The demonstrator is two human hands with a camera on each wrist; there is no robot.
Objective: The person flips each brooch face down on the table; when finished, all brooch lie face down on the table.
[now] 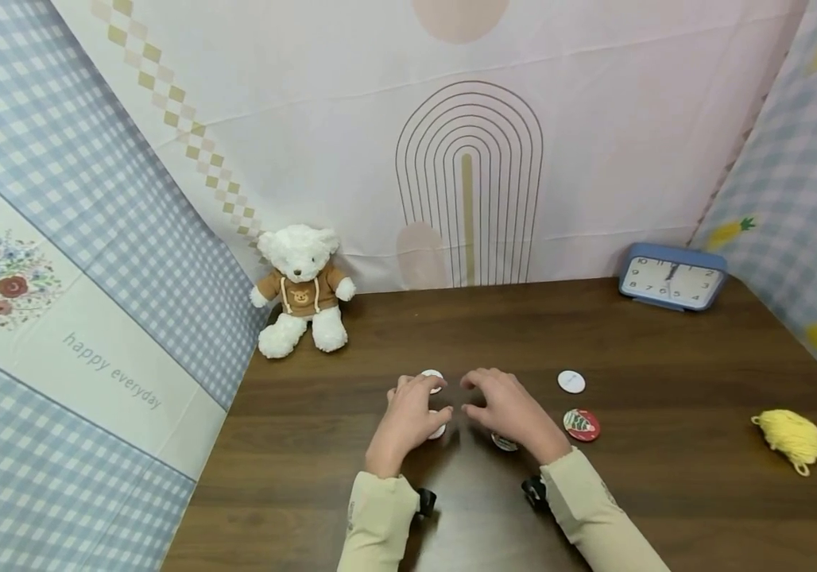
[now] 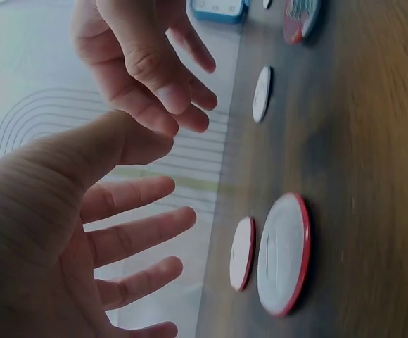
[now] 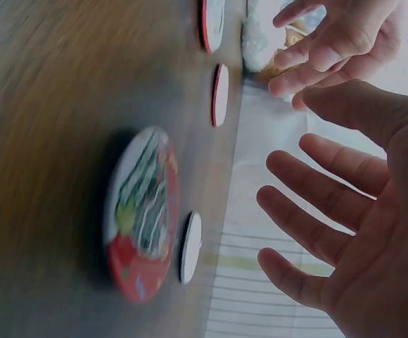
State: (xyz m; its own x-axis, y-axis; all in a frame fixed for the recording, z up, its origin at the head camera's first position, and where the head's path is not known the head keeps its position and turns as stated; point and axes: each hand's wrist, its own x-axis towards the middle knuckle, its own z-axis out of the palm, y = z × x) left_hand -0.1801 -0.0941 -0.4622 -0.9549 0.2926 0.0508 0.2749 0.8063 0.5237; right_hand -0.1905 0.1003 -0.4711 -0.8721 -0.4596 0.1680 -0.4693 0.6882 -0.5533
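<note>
Over the table, my left hand (image 1: 408, 417) and right hand (image 1: 512, 409) face each other with loosely bent, spread fingers, and neither holds anything. Their thumbs are close together. Beneath the left hand lie two white discs, a far one (image 1: 433, 381) and a near one (image 1: 437, 429); in the left wrist view the nearer disc (image 2: 283, 253) has a red rim. A patterned disc (image 1: 504, 442) is partly hidden under the right hand. In the right wrist view, a red, white and green disc (image 3: 144, 218) lies close by, with a white disc (image 3: 191, 248) behind it.
Right of the hands lie another white disc (image 1: 571, 381) and a red disc with a tree picture (image 1: 582, 425). Yellow yarn (image 1: 791, 438) is at the far right, and a blue clock (image 1: 673, 276) stands at the back. A white teddy bear (image 1: 301, 290) sits back left.
</note>
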